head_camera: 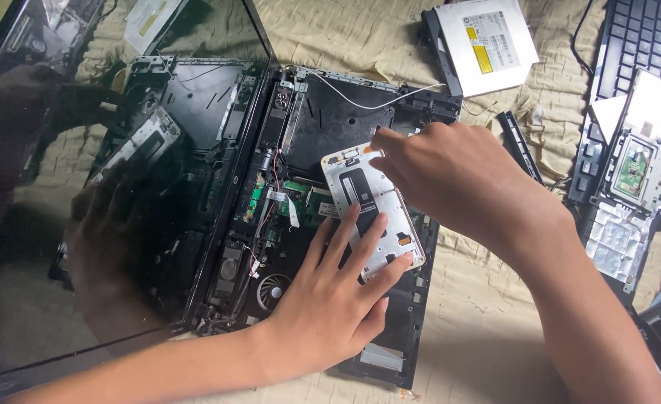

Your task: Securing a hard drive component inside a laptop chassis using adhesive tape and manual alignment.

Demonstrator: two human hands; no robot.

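Lying palm down near the lower edge, left hand [330, 307] spreading its fingers flat, forearm running in from the lower left. Gripping nothing: fingertips just pressing on the lower part of the silver rectangular metal plate with a black slot [371, 209]. Plate resting tilted over the middle of the opened black laptop base [390, 337], above the green circuit board [300, 202] and beside the small round fan [272, 288].

Coming in from the lower right, right hand [450, 176] arching over the plate's upper right edge, knuckles raised, fingers curled down, index tip pinching at the plate's top corner. Grasp partly hidden beneath the palm, so hard telling how firmly closed.

Further left, glossy black laptop screen [84, 224] lying folded open, mirroring the hands. A thin white wire [353, 101] trailing across the base's upper rim.

Farther back on the beige quilted cloth [487, 299]: white-topped flat optical drive [484, 45], and at far right a detached black keyboard panel [629, 45].
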